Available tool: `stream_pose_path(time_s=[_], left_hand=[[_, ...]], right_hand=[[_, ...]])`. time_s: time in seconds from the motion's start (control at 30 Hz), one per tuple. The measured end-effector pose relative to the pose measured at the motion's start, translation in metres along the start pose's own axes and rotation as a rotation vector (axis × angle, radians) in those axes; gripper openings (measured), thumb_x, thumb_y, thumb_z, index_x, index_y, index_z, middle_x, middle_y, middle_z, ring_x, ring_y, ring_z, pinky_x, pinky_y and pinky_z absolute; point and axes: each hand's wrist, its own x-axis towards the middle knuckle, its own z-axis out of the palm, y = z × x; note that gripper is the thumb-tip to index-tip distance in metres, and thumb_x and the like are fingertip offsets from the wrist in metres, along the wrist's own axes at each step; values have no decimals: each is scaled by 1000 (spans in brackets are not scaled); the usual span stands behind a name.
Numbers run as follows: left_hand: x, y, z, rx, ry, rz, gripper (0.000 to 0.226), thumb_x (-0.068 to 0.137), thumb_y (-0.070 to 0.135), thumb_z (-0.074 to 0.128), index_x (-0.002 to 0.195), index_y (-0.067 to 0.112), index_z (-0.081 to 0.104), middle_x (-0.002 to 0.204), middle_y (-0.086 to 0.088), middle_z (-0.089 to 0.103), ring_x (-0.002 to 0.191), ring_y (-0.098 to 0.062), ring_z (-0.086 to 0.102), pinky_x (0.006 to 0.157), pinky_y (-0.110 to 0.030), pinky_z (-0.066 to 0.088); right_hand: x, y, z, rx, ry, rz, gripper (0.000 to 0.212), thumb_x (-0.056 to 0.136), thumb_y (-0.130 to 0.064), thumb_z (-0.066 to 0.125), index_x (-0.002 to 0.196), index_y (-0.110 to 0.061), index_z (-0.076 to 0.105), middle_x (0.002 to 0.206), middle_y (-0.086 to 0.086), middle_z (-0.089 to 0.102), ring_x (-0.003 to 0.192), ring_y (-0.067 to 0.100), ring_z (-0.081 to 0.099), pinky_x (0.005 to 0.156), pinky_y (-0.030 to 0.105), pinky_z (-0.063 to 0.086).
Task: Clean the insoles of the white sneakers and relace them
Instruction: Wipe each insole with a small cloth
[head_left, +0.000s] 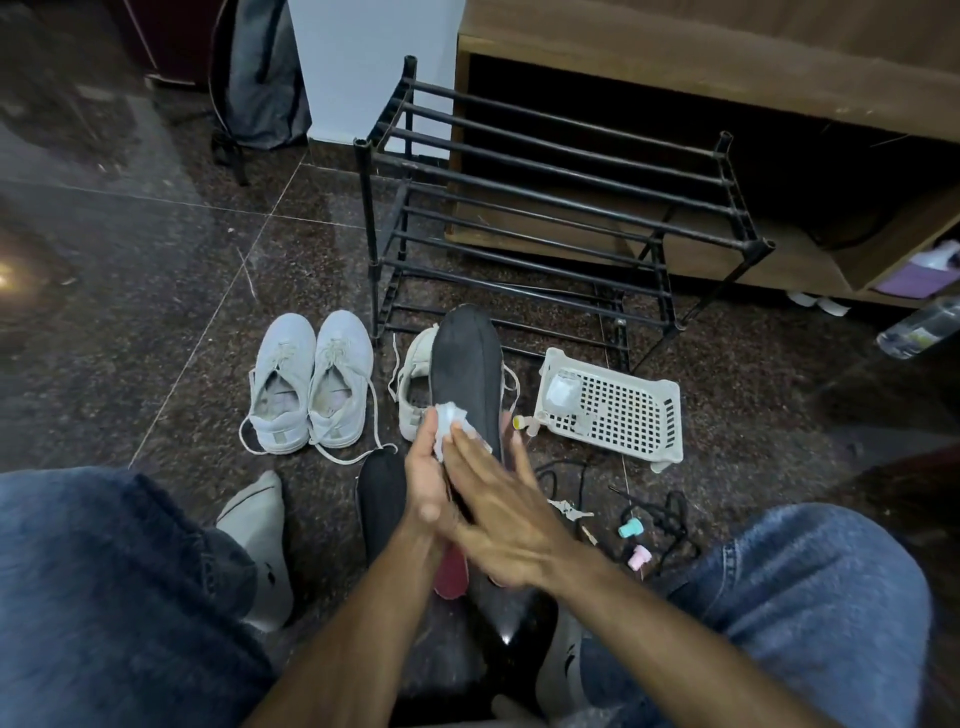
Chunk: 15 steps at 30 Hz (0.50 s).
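Note:
A dark grey insole (465, 364) stands upright over the floor in front of me. My left hand (425, 475) grips its lower part from the left, fingertips showing at its right edge. My right hand (501, 512) lies flat across it, its straight fingers pressing a crumpled white wipe (453, 420) onto the insole. A pair of white sneakers (311, 384) with loose laces stands to the left. Another white sneaker (415, 384) sits partly hidden behind the held insole. A second dark insole (382, 499) lies on the floor below my left hand.
A black metal shoe rack (545, 208) stands behind, and a white plastic basket (613, 410) lies to the right. Black laces (667, 514), a teal bottle (631, 529) and a pink bottle (640, 556) lie near my right knee. A water bottle (919, 327) lies far right.

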Motion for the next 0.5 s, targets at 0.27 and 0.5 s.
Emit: stream_pose_path(time_s=[0.27, 0.5], left_hand=[[5, 4, -4, -149, -105, -108, 90, 72, 47, 76, 145, 8, 43, 151, -13, 38, 130, -28, 48, 111, -43, 35], [-7, -13, 9, -23, 45, -77, 54, 89, 46, 47, 129, 12, 60, 132, -18, 60, 125, -33, 55, 114, -48, 33]], right_hand=[[-35, -8, 7, 14, -56, 22, 108, 68, -85, -13, 155, -22, -5, 158, -8, -17, 145, 3, -18, 112, 40, -29], [45, 40, -35, -4, 12, 242, 95, 79, -77, -4, 155, -20, 3, 162, -4, -3, 149, 8, -3, 116, 47, -19]])
